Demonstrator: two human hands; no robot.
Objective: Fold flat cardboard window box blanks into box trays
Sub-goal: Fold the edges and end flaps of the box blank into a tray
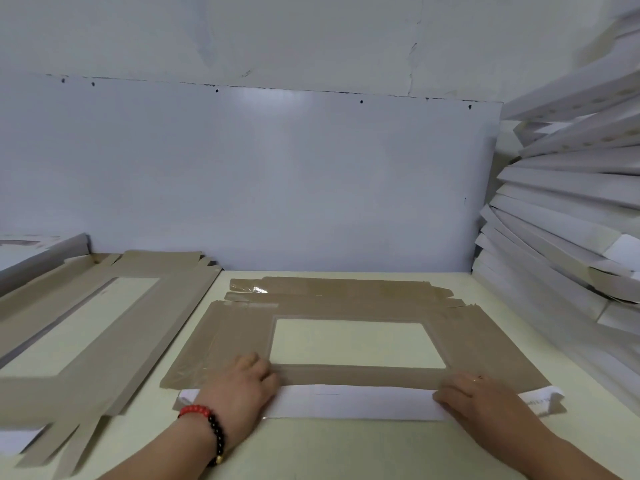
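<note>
Blank (346,306), brown flat cardboard with a clear window (356,342), is lying at the centre of the pale table (346,452), long axis running 9 to 3 o'clock, near flap (353,401) folded over white side up along its 6 o'clock edge. Wall panel (259,174), grey-white, is standing across 12 o'clock. Stack of folded white trays (568,216) is leaning at 3 o'clock. Pile of more flat blanks (90,327) is lying at 9 o'clock. Left hand (242,386) is reaching in from 7 o'clock, palm down, fingers curled, knuckles pressing the flap's left end; not gripping. Right hand (485,400) is coming from 5 o'clock, fingers flat and together, pressing the flap's right end. Bead bracelet (207,424), red and black, is sitting on the left wrist. Ring (479,377) is showing on a right finger.
</note>
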